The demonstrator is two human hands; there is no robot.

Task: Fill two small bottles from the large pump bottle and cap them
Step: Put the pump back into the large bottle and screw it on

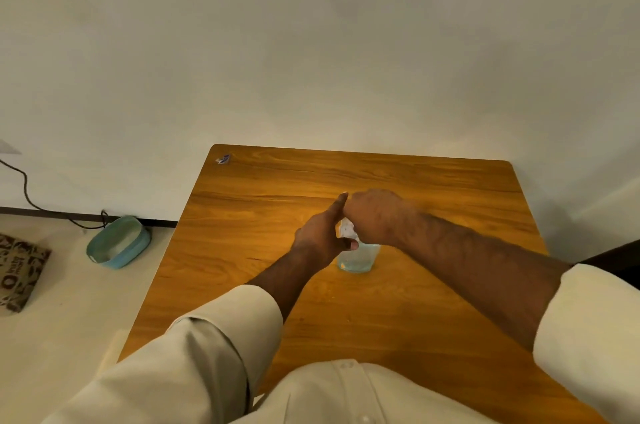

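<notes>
Head view: your right hand (372,215) fisted on pump top, left hand (323,233) open, steadying clear pump bottle (358,255) at table (415,319) center. Bottle prob. light, slick, tippy; hold body low, 6 o'clock side.

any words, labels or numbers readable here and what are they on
Patterned bag on the floor: printed lettering, too blurred and distorted to read.
Small scrap at the table's far left corner: blue-and-white print, too small to read.
Clear bottle under the hands: no readable label showing.
</notes>
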